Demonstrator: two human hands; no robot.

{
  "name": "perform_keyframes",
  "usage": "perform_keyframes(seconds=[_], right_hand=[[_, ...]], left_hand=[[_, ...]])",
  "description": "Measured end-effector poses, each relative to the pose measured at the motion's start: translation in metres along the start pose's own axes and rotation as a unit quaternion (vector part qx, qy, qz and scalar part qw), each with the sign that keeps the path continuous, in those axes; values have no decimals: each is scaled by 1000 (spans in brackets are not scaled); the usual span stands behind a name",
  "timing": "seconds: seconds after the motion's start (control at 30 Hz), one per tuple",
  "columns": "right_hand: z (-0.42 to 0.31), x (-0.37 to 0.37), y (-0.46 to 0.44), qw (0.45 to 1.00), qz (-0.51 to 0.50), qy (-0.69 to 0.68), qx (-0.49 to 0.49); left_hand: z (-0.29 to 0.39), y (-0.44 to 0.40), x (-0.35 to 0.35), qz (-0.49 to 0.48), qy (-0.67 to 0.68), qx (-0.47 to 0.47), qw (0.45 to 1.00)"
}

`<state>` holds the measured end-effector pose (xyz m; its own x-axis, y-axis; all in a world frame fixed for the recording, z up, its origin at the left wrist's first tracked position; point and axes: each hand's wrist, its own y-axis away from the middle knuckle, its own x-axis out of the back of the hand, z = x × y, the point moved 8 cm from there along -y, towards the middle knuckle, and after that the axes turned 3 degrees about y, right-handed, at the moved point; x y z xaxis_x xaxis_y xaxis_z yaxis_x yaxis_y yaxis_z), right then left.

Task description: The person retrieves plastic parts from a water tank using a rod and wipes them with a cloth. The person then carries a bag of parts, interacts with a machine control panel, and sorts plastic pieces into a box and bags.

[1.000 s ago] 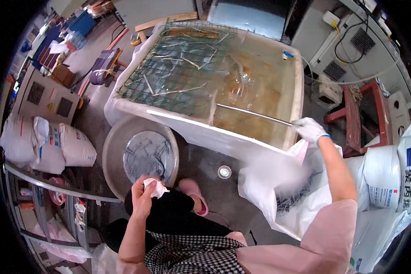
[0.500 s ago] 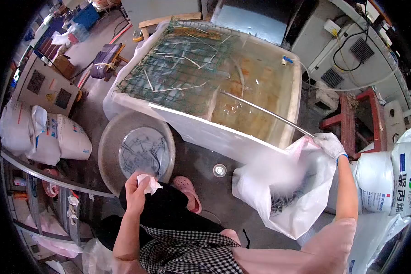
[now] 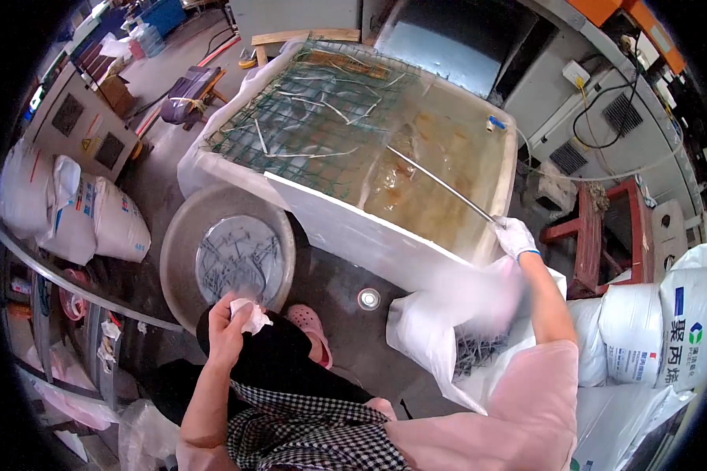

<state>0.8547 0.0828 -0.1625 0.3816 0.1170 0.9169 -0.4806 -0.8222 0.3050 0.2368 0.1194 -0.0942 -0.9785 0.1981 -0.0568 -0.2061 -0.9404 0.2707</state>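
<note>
My right hand, in a white glove, is closed round a thin metal rod. The rod's far end reaches into cloudy brownish water in a large white tub. Green netting covers the tub's left half, with pale strips lying on it. My bare left hand grips a crumpled whitish cloth or paper near my knee. Beyond it stands a round basin with thin grey pieces inside. Below my right forearm is an open white sack of similar grey pieces, partly blurred.
A small round can stands on the floor between basin and sack. Full white sacks line the right side, beside a red frame. More sacks and a metal rail are at left.
My right hand has moved left and slightly up with the rod, and the rod's dipped end has shifted a little. My left hand still grips the crumpled piece. The view has turned slightly.
</note>
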Motion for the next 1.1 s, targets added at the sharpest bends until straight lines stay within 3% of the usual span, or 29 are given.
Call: perform_keyframes(seconds=[0.33,0.43,0.67,0.73,0.8,1.0,1.1], right_hand=[[-101,-23,-35,994,8,41,101],[-125,-27,-35,990,-39,81,111],[-40,79,9,986,24,135,100],[-30,108,32,991,-22,102,89],[-8,109,37,995,-95,-4,40],[-2,65,20,983,-163,-86,-14],[-7,35,-1,981,-185,-53,-7]], left_hand=[[-1,2,2,0,1,-8,1000],[-4,2,-1,-3,-15,-14,1000],[4,10,20,21,-14,-10,1000],[8,10,14,17,-22,0,1000],[3,7,10,10,-7,1,1000],[3,-1,-1,-10,-9,-8,1000],[1,4,6,5,-5,1,1000]])
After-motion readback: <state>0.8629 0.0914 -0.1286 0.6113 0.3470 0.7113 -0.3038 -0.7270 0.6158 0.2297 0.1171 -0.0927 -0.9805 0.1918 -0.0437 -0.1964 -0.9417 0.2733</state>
